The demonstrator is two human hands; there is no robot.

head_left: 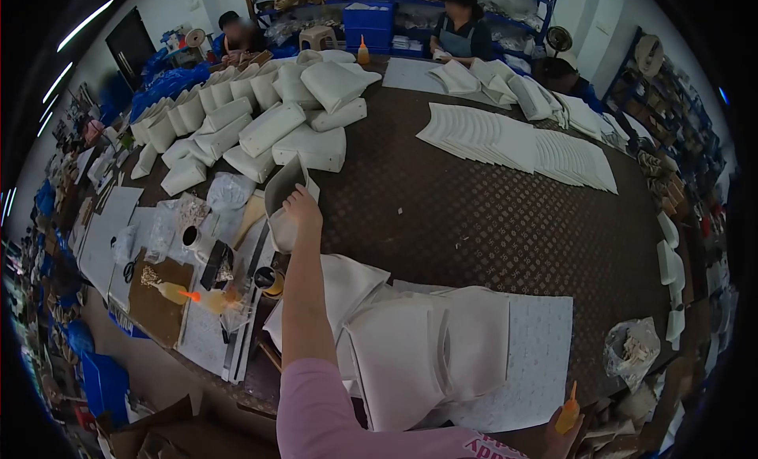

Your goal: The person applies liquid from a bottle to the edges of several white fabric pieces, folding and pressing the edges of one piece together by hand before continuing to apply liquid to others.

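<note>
My left hand [302,209] reaches forward over the table, its fingers closed on the edge of a white bag-like shell [283,192] with a grey inside. That shell stands at the front of a pile of similar white shells [272,130]. At the lower right, my right hand [562,438] holds a squeeze bottle [568,416] with yellowish contents and an orange nozzle; part of this hand is cut off by the frame. Between my arms, several curved white panels [395,356] lie overlapped on a pale sheet [541,356].
Fanned white panels [482,135] lie across the dark patterned table [395,214]. Left of my arm are an open can [269,281], more glue bottles [174,292] and scissors [129,272]. A plastic bag of scraps [632,350] sits right. Other people [460,33] sit at the far side.
</note>
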